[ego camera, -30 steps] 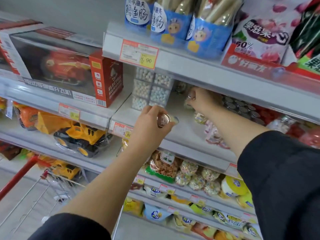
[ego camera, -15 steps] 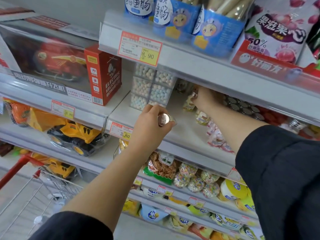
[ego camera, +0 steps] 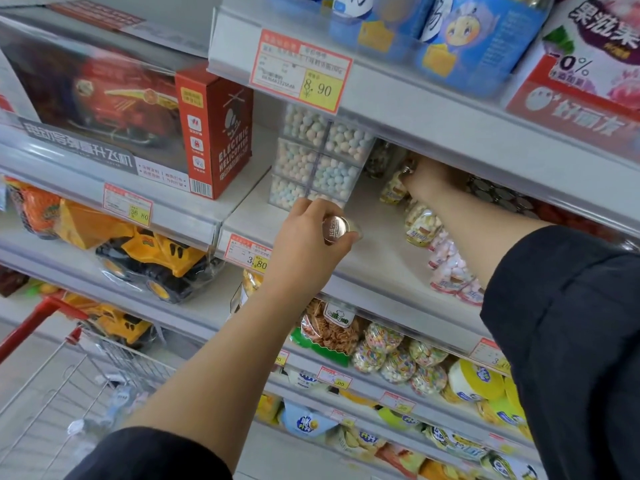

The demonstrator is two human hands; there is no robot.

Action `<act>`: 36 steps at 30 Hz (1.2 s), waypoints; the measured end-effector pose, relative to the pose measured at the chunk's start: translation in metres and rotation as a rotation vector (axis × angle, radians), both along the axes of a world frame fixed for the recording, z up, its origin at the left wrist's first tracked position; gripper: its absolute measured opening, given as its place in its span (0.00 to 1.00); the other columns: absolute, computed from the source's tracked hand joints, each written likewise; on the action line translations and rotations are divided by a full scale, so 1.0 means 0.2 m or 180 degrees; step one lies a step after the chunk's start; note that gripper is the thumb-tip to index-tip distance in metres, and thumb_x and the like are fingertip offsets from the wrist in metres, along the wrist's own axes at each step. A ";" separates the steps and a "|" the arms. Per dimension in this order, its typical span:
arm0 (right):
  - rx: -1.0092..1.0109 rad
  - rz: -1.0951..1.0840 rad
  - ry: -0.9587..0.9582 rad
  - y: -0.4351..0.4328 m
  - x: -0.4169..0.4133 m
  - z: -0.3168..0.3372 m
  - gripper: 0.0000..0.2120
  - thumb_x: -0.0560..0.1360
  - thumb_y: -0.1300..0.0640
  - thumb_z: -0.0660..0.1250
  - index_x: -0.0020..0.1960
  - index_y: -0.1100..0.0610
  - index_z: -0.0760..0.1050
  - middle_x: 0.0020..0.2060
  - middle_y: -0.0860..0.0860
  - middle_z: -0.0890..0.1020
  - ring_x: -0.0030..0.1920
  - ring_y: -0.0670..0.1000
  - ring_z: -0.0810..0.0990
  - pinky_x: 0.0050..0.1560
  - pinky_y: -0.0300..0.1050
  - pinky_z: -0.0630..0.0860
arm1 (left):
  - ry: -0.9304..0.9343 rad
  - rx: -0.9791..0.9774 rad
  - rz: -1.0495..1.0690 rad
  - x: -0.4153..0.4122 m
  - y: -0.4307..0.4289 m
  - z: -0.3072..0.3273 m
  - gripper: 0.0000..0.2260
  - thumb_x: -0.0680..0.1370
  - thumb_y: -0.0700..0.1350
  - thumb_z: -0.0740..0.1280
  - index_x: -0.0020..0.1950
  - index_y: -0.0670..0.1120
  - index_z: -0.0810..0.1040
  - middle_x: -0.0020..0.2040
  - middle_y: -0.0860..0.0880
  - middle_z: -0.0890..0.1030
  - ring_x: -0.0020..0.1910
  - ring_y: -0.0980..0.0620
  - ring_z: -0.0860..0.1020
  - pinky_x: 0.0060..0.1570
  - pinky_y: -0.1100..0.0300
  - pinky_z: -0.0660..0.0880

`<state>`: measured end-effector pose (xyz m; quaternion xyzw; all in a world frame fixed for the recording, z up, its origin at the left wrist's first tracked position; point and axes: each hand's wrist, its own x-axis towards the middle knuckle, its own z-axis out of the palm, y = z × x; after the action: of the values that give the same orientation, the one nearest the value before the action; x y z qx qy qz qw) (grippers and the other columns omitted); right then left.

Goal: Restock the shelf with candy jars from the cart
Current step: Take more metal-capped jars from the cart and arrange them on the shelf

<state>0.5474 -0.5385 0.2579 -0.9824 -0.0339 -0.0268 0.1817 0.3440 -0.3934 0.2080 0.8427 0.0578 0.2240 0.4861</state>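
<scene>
Two jars in play: left hand (ego camera: pixel 304 244), fingers (ego camera: pixel 308 211) wrapped round a gold-lidded jar (ego camera: pixel 335 229), hovers over the shelf (ego camera: pixel 374 261) front; farther back, right hand (ego camera: pixel 433 178) grips a second jar (ego camera: pixel 394 188). Seat the far one upright first, then fill forward.

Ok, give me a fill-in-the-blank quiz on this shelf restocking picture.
The left hand holds a jar at the ____ edge of the shelf.
The right hand reaches toward the shelf's ____.
The highest price tag reads ____.
The toy truck is ____.
Missing words: front; back; 8.90; yellow.
</scene>
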 end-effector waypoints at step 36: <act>0.0122 0.1239 -0.0364 -0.10 -0.31 0.03 0.19 0.69 0.47 0.76 0.57 0.47 0.75 0.51 0.47 0.81 0.49 0.49 0.79 0.52 0.46 0.75 | 0.0546 0.1598 -0.0120 0.05 0.04 -0.10 0.16 0.82 0.54 0.62 0.68 0.52 0.73 0.64 0.53 0.78 0.57 0.51 0.78 0.70 0.53 0.65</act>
<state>0.4851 -0.5577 0.2641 -0.9505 -0.2329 -0.0476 0.1999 0.3538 -0.3861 0.1889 0.9538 0.0257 0.1499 0.2593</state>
